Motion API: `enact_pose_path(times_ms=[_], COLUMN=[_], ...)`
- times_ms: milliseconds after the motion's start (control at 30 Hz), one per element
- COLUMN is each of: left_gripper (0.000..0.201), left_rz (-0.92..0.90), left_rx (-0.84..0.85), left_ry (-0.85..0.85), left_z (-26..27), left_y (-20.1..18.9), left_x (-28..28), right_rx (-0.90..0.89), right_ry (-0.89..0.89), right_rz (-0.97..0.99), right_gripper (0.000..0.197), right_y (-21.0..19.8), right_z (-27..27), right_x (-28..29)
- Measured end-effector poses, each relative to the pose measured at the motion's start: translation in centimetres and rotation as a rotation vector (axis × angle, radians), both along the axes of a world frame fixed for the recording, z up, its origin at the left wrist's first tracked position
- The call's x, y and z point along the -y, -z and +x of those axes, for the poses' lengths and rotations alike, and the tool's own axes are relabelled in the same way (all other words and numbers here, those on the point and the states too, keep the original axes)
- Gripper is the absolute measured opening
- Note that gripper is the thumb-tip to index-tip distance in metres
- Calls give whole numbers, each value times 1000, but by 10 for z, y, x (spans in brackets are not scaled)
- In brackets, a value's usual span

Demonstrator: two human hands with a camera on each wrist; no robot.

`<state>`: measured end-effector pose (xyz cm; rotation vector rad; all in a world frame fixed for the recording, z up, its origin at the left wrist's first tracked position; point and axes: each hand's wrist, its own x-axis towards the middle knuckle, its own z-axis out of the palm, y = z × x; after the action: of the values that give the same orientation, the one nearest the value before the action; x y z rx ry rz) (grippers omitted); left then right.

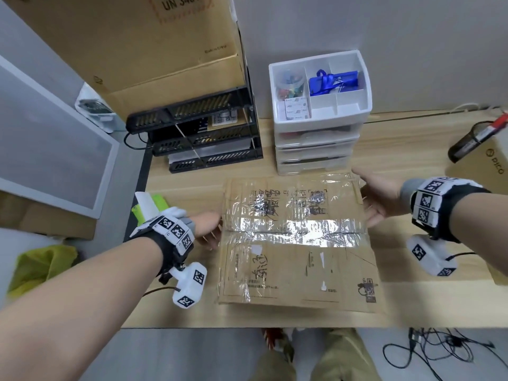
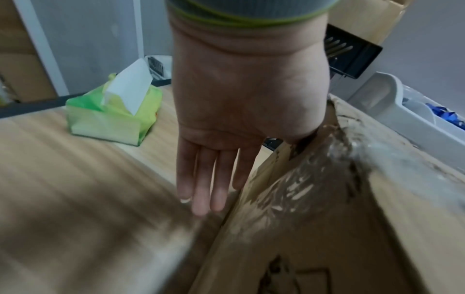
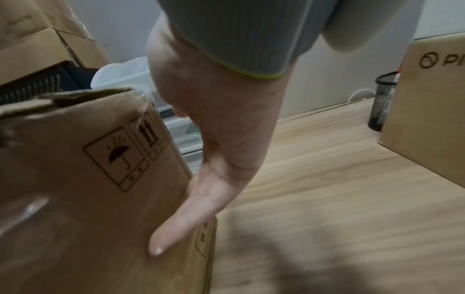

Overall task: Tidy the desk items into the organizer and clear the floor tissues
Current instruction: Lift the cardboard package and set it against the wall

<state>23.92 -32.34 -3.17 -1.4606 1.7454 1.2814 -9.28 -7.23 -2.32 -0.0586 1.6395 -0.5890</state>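
A taped brown cardboard box (image 1: 297, 243) sits on the wooden desk (image 1: 412, 149) in front of me. My left hand (image 1: 210, 229) lies flat against the box's left side (image 2: 314, 218), fingers (image 2: 208, 189) straight. My right hand (image 1: 376, 199) presses flat on the box's right side (image 3: 83, 189), fingers (image 3: 181, 218) straight. Behind the box stands a white drawer organizer (image 1: 320, 116); its top tray holds blue lanyards (image 1: 332, 82), a jar of coloured clips and small labels. A green tissue pack (image 2: 113, 111) lies left of my left hand.
A black stacked paper tray (image 1: 198, 133) stands left of the organizer under a big cardboard box (image 1: 154, 42). A black mesh pen cup (image 1: 470, 141) and a PICO box (image 3: 432, 103) sit at the right. Cables (image 1: 439, 350) and a yellow-green bag (image 1: 41, 265) lie on the floor.
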Motion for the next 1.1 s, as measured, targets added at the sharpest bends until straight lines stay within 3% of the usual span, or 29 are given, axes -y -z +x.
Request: enact_pose_path(times_ms=[167, 267, 333, 567, 800, 933, 1100], left_gripper=[41, 40, 40, 47, 41, 28, 31], left_rz=[140, 169, 216, 142, 78, 0, 38], left_rx=[-25, -29, -31, -31, -51, -133, -139], left_ry=[-129, -188, -187, -348, -486, -567, -654], left_z=[4, 0, -2, 3, 25, 55, 104], left_y=[6, 7, 6, 24, -19, -55, -64], left_x=[-14, -16, -17, 6, 18, 1, -8], right_rx=[279, 318, 307, 102, 29, 1, 0], right_ry=[30, 64, 88, 177, 81, -55, -189], right_rz=[-32, -64, -106, -128, -140, -157, -170], right_gripper=[121, 110, 101, 101, 111, 116, 119], right_y=[13, 6, -5, -40, -67, -88, -90], right_z=[10, 21, 27, 46, 60, 85, 107], right_x=[-18, -19, -16, 13, 49, 76, 104])
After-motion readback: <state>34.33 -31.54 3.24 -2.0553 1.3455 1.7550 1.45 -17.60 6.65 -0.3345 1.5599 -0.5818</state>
